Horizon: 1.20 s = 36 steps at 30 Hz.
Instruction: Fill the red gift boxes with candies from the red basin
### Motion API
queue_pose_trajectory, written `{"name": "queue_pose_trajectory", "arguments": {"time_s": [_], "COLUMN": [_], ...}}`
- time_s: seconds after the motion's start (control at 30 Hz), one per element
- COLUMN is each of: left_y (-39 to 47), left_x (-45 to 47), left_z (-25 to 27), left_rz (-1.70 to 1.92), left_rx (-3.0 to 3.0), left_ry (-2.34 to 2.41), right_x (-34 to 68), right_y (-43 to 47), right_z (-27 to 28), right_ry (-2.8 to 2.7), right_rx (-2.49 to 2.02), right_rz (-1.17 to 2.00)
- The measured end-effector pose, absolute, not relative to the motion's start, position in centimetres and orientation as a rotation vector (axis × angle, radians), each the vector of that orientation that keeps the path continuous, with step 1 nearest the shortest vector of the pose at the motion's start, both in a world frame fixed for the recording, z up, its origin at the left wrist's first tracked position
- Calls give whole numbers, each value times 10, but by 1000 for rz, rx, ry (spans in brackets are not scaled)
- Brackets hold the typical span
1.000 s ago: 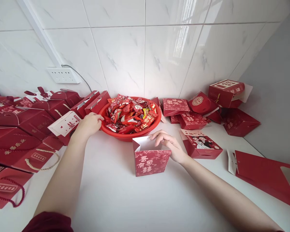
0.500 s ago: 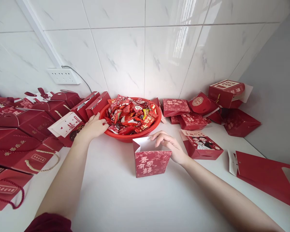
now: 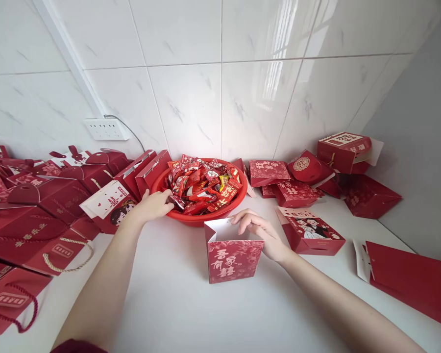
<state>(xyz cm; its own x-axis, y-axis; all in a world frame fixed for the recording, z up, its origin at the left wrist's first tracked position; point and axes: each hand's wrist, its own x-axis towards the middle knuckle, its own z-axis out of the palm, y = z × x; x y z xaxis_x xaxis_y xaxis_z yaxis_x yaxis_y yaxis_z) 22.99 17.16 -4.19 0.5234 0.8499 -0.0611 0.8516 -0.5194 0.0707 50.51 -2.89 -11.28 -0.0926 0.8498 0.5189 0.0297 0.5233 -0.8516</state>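
Observation:
A red paper gift box with pale lettering stands upright on the table, its top open and its white inside showing. My right hand grips it at the back right, fingertips curled over the opening; the thumb is hidden. Behind it, a red plastic basin is heaped with wrapped candies. My left hand reaches over the basin's left rim, thumb apart from the fingers. Its fingertips touch a dark red candy packet at the edge; no packet is lifted out.
Several closed red gift boxes with rope handles crowd the left side. More boxes lie at the right, beside a flat red carton. A tiled wall with a power strip closes off the back.
My left hand has moved right, its fingers further over the basin's rim onto the candies. My right hand keeps its hold on the gift box. The view has tilted slightly up.

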Motion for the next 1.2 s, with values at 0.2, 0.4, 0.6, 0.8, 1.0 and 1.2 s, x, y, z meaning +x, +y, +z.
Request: {"name": "queue_pose_trajectory", "arguments": {"time_s": [0.2,0.4,0.6,0.8,1.0,1.2], "left_y": [168,162,153,156,115,39], "left_x": [230,231,228,229,254,294], "left_z": [-39,-32,-24,-29,-17,-19], "left_rz": [26,76,122,315,825,579], "left_rx": [2588,2469,2394,2472,2736,2830], "left_ry": [1478,1355,1284,1461,1296,388], "right_x": [505,505,505,503,506,515], "right_y": [-29,-29,-30,-30,-29,-30], "right_z": [-113,-114,-112,-111,-105,-82], "right_ry": [-1512,-1511,-1508,-1519,-1617,-1797], "right_rx": [-798,-779,-792,-786,-832,-944], "right_rz": [818,837,836,822,756,560]}}
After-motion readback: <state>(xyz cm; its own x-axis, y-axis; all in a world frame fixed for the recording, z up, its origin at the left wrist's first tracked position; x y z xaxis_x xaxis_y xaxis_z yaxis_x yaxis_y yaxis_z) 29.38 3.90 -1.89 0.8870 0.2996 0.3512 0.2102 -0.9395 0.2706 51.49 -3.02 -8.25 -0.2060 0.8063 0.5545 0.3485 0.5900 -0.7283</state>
